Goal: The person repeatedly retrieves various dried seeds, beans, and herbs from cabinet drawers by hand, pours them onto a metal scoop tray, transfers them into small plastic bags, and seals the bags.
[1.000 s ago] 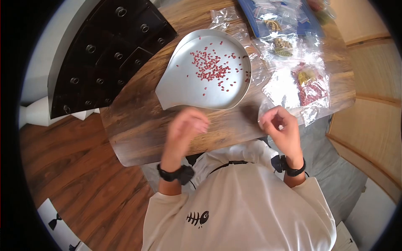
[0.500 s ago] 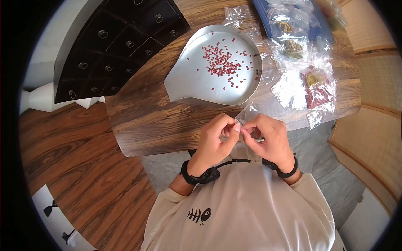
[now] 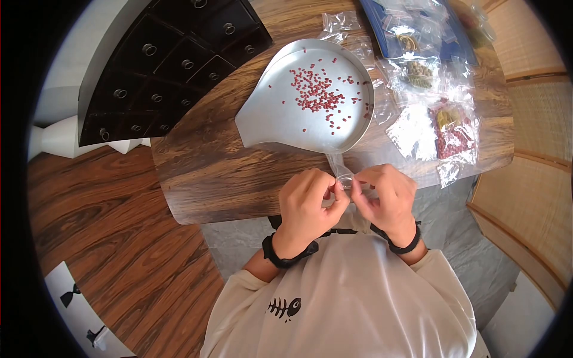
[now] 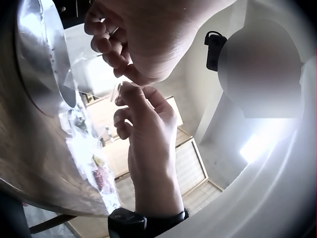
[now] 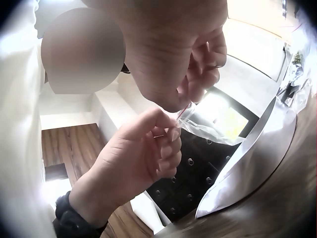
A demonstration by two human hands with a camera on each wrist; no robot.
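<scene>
Between my two hands, a small clear plastic zip bag [image 3: 337,162] is held by its mouth near the table's front edge. My left hand [image 3: 310,203] pinches one side with thumb and forefinger, and my right hand [image 3: 387,197] pinches the other. The rim shows as a small rounded loop between the fingertips. In the right wrist view the bag [image 5: 208,131] hangs outward from the fingers, with a red line along its mouth. Beyond the hands lies a metal scoop-shaped pan [image 3: 271,119] with many small red beans [image 3: 313,92] scattered in it.
Filled clear bags, one with red beans [image 3: 453,140] and one with greenish contents [image 3: 419,73], lie on the right of the wooden table [image 3: 203,185]. A blue tray [image 3: 375,30] with more bags is behind them. A dark drawer cabinet [image 3: 167,71] stands at the left.
My hands were apart a second ago; the left has come across to the right, and both now pinch the bag's mouth. Since half a second ago the mouth has widened into a loop.
</scene>
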